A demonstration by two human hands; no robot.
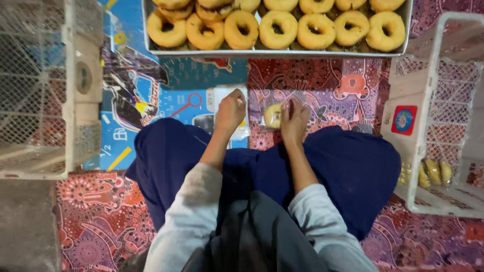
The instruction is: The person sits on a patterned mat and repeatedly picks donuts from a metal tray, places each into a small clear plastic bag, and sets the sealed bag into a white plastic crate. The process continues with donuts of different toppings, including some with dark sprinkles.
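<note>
I sit cross-legged on a patterned cloth. My right hand point(294, 121) grips a yellow doughnut point(273, 116) wrapped in a clear plastic bag, just in front of my right knee. My left hand point(230, 111) is closed near the bag's left side, fingers pinched; whether it holds the plastic I cannot tell. Ahead lies a metal tray point(282, 52) filled with several golden ring doughnuts point(276, 28).
A white plastic crate point(438, 121) stands at my right with a few packed doughnuts point(433, 172) inside. Another white mesh crate point(50, 85) lies at my left. A blue printed sheet point(151, 95) covers the floor ahead-left. Bare grey floor shows at the bottom left.
</note>
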